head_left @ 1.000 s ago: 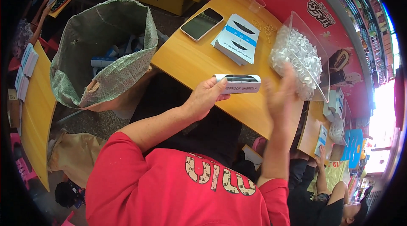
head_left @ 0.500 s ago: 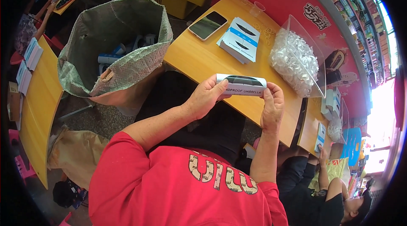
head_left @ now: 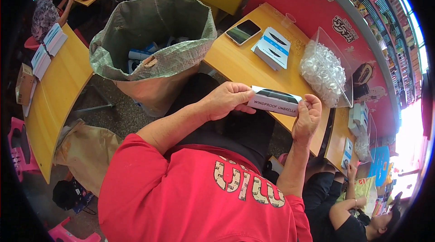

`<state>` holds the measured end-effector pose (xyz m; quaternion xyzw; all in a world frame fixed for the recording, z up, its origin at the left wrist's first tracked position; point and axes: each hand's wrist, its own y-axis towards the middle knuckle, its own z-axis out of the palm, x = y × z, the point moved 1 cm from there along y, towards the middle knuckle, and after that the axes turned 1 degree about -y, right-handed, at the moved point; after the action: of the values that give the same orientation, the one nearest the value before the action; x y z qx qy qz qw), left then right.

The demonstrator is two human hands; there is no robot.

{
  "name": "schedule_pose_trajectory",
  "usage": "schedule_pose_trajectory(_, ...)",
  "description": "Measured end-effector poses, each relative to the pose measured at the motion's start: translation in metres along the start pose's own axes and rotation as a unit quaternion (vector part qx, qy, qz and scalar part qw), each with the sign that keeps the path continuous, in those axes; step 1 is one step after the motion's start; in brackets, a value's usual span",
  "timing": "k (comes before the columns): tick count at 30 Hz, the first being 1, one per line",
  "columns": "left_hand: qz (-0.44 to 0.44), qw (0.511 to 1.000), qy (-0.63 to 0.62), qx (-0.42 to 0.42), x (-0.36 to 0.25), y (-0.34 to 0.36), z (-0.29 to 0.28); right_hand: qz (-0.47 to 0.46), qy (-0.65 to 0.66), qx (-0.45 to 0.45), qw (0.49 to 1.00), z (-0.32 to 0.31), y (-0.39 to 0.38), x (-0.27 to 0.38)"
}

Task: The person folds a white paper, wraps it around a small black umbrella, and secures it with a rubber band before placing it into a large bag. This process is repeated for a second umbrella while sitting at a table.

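Observation:
A white printed card sleeve [head_left: 274, 99], bent into a rolled or folded shape with a dark picture on it, is held level over the near edge of the wooden table [head_left: 235, 63]. My left hand [head_left: 229, 99] grips its left end and my right hand [head_left: 306, 117] pinches its right end. Beyond them lie a stack of printed cards [head_left: 272, 49], a phone with a dark screen [head_left: 242, 31] and a clear bin [head_left: 324, 69] full of white curled strips. A large woven sack [head_left: 149, 78] holding blue and white rolls stands left of the table.
Side tables with card stacks stand left [head_left: 63, 97] and right [head_left: 337, 137]. A co-worker sits at upper left [head_left: 43, 15], another at lower right [head_left: 340, 210]. Pink stools [head_left: 25, 149] and a paper sack [head_left: 84, 153] are at lower left; a red wall [head_left: 317, 6] rises behind.
My right hand came from the bin's side onto the sleeve's right end. Both hands moved slightly right and down in the picture, and the sleeve now tilts a little. The view has shifted.

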<state>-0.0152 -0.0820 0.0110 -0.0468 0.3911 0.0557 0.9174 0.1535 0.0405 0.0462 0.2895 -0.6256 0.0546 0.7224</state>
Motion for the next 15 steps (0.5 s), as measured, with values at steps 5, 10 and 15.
schedule_pose_trajectory(5, 0.09, 0.989, 0.108, -0.041, -0.007, -0.007, -0.001, -0.018, -0.007, -0.028, 0.999, 0.01, -0.001, 0.0)
schedule_pose_trajectory(10, 0.208, 0.943, 0.226, -0.124, -0.034, -0.023, -0.004, 0.071, 0.032, 0.019, 0.997, 0.015, 0.002, -0.003)
schedule_pose_trajectory(15, 0.452, 0.69, 0.42, -0.379, -0.124, -0.087, -0.035, 0.049, 0.028, 0.0, 0.998, -0.01, 0.008, -0.013)
